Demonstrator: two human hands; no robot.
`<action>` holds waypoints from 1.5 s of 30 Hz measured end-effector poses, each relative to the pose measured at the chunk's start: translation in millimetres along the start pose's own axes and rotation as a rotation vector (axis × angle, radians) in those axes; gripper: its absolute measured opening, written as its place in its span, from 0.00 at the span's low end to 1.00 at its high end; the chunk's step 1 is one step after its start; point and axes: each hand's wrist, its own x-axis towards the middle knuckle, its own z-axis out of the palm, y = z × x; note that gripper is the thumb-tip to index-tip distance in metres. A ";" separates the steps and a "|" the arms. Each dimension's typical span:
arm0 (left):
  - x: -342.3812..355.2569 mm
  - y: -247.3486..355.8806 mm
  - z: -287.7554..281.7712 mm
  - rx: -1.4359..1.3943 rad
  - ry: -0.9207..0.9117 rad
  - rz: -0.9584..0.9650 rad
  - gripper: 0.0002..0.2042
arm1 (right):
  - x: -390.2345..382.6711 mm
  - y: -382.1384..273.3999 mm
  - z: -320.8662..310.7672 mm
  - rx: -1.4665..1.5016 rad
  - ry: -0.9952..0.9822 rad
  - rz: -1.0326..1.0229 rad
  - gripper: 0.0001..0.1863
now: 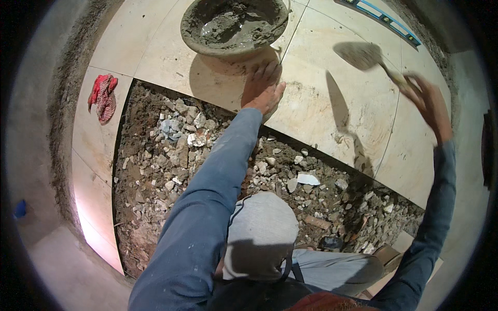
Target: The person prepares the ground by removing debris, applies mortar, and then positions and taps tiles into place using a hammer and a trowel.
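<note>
My left hand (263,89) lies flat on the pale floor tile (311,103), fingers stretched out and pointing away from me, just below the wet mortar's bowl. That round, grimy bowl (207,47) stands on the tiles at the top and holds grey mortar (228,27). Over to the right, my right hand (428,103) is closed round the handle of a pointed trowel (359,55). The trowel's blade is coated grey and slightly blurred. It is held above the tiles, where its shadow falls.
Rubble and soil (176,140) fill the untiled ground under my arms. A red-and-white cloth (105,98) lies on the left tiles. At the top right rests a blue spirit level (386,19). Grey walls (36,103) stand at the sides, and a small blue object (19,209) is at the left.
</note>
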 end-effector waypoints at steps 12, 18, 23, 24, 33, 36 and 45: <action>3.3 3.5 -7.8 0.053 0.022 0.008 0.27 | 188.7 -109.3 -23.2 -0.232 -0.320 -0.021 0.27; 5.8 2.5 -7.0 0.004 -0.027 -0.004 0.28 | 209.0 -132.4 -41.9 -0.116 -0.528 0.052 0.26; 9.1 1.6 -5.4 0.045 -0.078 -0.009 0.28 | 238.9 -133.1 -20.9 -0.282 -0.599 -0.019 0.21; 9.3 1.7 -5.7 0.040 -0.056 -0.007 0.28 | 241.8 -130.2 -12.1 -0.366 -0.540 -0.067 0.21; 10.9 6.7 -14.1 0.020 -0.095 -0.033 0.27 | 181.3 -61.1 44.0 -0.141 -0.239 -0.116 0.23; 11.7 7.4 -13.9 0.003 -0.107 -0.043 0.28 | 191.6 -66.1 40.1 -0.171 -0.340 0.014 0.23; 11.7 4.1 -10.9 -0.046 -0.067 -0.032 0.27 | 179.2 -38.6 72.7 -0.190 -0.242 -0.127 0.24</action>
